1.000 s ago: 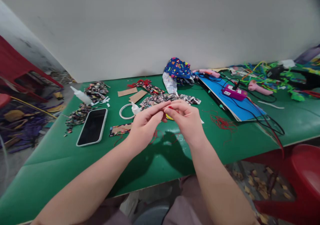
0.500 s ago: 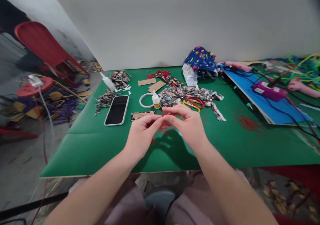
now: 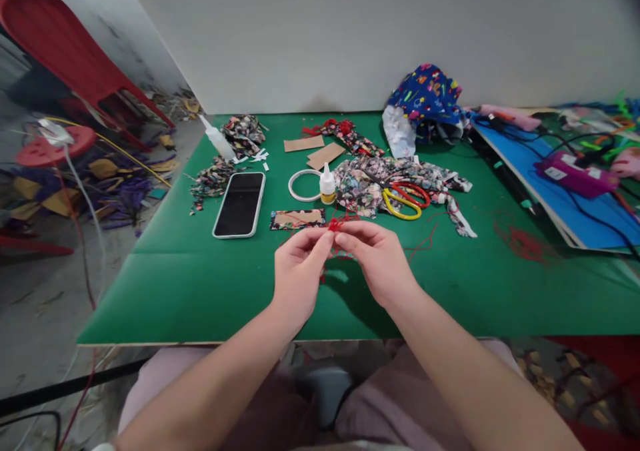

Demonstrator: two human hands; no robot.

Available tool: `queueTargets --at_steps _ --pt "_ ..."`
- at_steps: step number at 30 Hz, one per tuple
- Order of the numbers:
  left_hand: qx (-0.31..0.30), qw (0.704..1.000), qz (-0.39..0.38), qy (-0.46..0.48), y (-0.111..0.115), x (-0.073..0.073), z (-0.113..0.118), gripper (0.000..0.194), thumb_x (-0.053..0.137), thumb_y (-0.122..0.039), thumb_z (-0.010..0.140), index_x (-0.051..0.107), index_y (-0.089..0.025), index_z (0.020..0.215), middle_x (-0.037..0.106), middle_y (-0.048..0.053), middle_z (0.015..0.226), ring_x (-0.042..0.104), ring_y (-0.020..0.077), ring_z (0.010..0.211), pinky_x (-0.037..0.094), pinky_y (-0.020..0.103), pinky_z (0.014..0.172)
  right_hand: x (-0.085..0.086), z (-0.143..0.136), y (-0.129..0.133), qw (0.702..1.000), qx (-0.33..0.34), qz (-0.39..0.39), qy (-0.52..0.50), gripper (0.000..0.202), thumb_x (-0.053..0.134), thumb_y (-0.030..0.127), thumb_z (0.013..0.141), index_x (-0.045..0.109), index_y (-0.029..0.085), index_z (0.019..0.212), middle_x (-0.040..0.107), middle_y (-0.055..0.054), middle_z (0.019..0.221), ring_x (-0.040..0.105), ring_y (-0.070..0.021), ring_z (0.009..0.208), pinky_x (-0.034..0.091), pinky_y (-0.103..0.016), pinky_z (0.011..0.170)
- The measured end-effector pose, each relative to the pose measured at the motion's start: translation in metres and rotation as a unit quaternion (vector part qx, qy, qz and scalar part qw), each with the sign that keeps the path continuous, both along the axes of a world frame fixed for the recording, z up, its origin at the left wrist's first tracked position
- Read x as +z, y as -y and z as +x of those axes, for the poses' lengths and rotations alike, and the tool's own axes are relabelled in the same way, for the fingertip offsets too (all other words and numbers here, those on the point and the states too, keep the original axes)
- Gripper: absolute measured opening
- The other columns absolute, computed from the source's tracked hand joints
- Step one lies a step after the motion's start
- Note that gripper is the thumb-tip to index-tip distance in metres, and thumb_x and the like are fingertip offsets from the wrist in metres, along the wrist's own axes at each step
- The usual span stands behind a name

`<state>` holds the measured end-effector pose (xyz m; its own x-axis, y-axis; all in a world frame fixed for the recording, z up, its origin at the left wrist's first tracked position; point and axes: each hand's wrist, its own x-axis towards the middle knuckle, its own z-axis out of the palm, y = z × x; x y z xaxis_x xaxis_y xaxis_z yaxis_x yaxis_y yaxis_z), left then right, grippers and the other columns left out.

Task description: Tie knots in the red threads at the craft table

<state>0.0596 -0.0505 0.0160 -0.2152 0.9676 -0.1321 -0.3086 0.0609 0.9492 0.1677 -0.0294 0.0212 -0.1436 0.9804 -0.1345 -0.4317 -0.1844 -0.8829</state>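
Note:
Red thread [image 3: 335, 225] is pinched between the fingertips of both hands, and loose strands of it trail beneath them onto the table. My left hand [image 3: 300, 267] is closed, thumb pressed to the fingers. Opposite it, my right hand [image 3: 383, 257] is closed in the same kind of pinch, its tips nearly touching the left ones. Just beyond the hands lie a cardboard strip edged with floral cloth [image 3: 299, 220], a small glue bottle with a white cap [image 3: 327, 187], a white ring [image 3: 300, 197] and scissors with red and yellow handles [image 3: 403, 204].
A phone [image 3: 240, 204] lies left on the green table [image 3: 210, 297]. Floral fabric scraps [image 3: 357, 184], cardboard pieces [image 3: 304, 144] and a white squeeze bottle [image 3: 217, 139] sit behind. Rightward are a blue folder [image 3: 570, 217], a purple device [image 3: 575, 174] with cables, and blue patterned cloth [image 3: 425, 97].
The camera view has shifted, so the table things appear moved. Both hands stay together at the red thread, which now shows more above the fingertips. The scissors are less covered.

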Motion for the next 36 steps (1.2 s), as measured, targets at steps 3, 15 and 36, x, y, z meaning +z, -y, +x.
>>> queueTargets --at_steps 3,15,36 --pt "-0.010 1.000 0.006 0.009 -0.0005 0.0003 0.0017 0.014 0.069 -0.031 0.071 0.067 -0.017 0.072 0.054 -0.005 0.053 0.038 0.0010 0.040 0.027 0.011 0.034 -0.0008 0.0017 0.0003 1.000 -0.025 0.014 0.007 0.011 0.076 0.022 0.061 0.071 0.025 0.070 0.071 0.004 0.072 0.063 -0.0081 0.066 0.052 -0.023 0.069" --pt "-0.001 0.998 0.047 -0.041 0.0030 -0.0005 0.0020 0.014 0.068 -0.033 0.072 0.069 -0.019 0.073 0.058 -0.004 0.057 0.042 0.0036 0.045 0.035 0.015 0.043 0.0039 0.0057 0.0033 0.995 -0.032 0.067 0.068 0.010 0.074 0.027 0.065 0.070 0.025 0.074 0.072 0.002 0.077 0.065 -0.0123 0.072 0.054 -0.027 0.068" --pt "-0.009 0.998 0.027 -0.053 0.0057 0.0056 0.0023 0.013 0.067 -0.031 0.073 0.068 -0.018 0.072 0.060 -0.002 0.058 0.048 0.0061 0.047 0.034 0.016 0.041 0.0038 0.0047 0.0052 0.991 -0.067 0.080 0.080 0.007 0.072 0.029 0.067 0.069 0.026 0.073 0.071 0.003 0.075 0.064 -0.0127 0.071 0.053 -0.029 0.070"
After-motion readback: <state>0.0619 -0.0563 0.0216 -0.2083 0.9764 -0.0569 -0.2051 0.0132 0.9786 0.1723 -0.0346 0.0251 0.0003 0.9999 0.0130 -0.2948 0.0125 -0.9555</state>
